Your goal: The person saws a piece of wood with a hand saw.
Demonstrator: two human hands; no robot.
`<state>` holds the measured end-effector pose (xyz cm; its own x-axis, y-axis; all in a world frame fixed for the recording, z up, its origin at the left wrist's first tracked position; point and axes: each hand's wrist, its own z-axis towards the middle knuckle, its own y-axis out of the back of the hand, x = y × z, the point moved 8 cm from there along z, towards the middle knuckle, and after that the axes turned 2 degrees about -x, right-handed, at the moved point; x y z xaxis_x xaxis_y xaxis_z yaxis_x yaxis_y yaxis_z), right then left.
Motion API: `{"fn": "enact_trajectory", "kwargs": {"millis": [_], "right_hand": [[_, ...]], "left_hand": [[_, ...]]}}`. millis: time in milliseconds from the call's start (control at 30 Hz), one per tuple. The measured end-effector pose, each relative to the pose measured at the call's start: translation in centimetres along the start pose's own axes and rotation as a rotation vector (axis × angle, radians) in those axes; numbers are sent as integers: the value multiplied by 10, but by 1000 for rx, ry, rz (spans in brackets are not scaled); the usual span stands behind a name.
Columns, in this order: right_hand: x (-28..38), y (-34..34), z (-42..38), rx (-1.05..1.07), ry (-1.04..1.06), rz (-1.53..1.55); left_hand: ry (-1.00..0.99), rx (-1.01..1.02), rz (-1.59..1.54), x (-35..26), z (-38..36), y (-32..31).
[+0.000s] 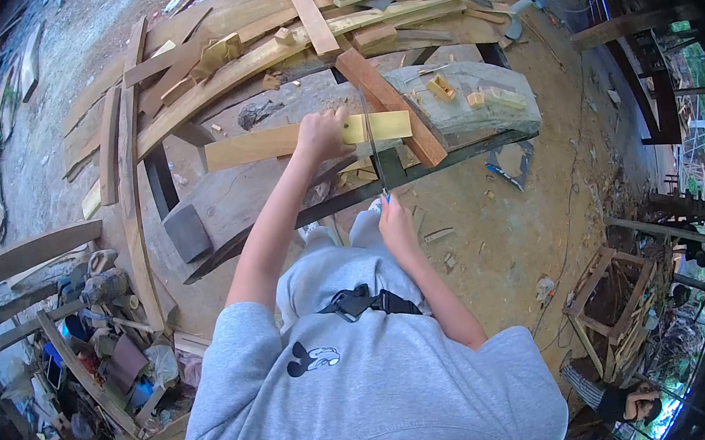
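Observation:
My left hand [324, 135] is closed over a pale wooden board [253, 148], pressing it down. The board's right part is yellower and rests across a reddish-brown timber [392, 109]. In my right hand [396, 224], fingers wrapped round its handle, is a saw with a long narrow blade [372, 144]. The blade lies across the board just right of my left hand; how deep it sits in the wood cannot be made out. Under all this is a thick, weathered wooden slab bench [245, 196].
Planks and offcuts [265, 60] are heaped along the bench's far side. A dark block [187, 233] sits at its left end, small yellow offcuts [442, 88] at its right. Scrap fills the lower left. A wooden frame [611, 295] and another person [626, 403] are at lower right.

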<state>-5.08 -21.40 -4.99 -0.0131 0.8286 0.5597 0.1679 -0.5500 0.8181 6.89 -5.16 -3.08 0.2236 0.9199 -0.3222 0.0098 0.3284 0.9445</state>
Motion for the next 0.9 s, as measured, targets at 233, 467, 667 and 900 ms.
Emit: {"fn": "enact_trajectory", "kwargs": {"millis": [233,467,667,900], "right_hand": [[28,-9,54,-51,-11,95],[8,2,-14,51,-92,11],[33,-1,59,-32,-17,72],[2,17,-14,51,-59,62]], "left_hand": [[-15,-10,-45,2,4,-2],[50,36,-44,3,6,0],[57,106,-59,5,13,-5],[55,124,-87,9,17,-7]]}}
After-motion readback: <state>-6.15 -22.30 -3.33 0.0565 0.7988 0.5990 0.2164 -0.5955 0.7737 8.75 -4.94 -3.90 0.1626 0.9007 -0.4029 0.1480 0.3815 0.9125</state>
